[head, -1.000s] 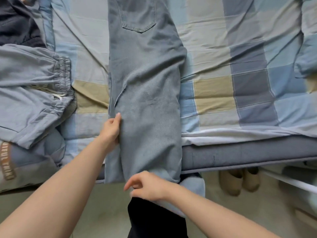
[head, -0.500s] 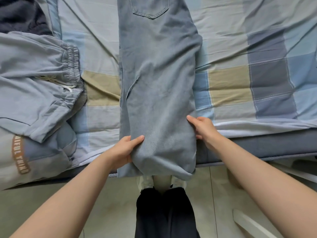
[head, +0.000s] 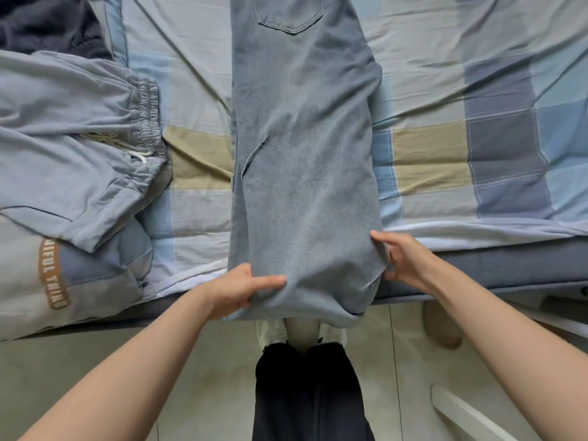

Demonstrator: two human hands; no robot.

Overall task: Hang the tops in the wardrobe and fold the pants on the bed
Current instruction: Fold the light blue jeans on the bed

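Jeans, light blue denim: laid lengthwise down the middle of the bed, legs doubled one on the other, a back pocket shown at the top of the view; the hem end is draped over the near edge of the mattress and hangs just above the floor. Left hand: placed at the left edge of the jeans near the hem, thumb laid across the top of the cloth, fingers curled beneath it, the fabric pinched between them. Right hand: set at the right edge of the jeans, fingers curled round that edge, a fold of denim gathered in its grip. Checked sheet: blue, grey and tan squares, spread under the jeans. Grey-blue drawstring pants: lying left of the jeans, apart from them, elastic waistband turned toward the jeans. Garment with brown lettering: partly covered by the drawstring pants, at the bed's near left corner. Dark garment: seen at the upper left corner. White shoes and black trousers of the person: seen below the hanging hem.
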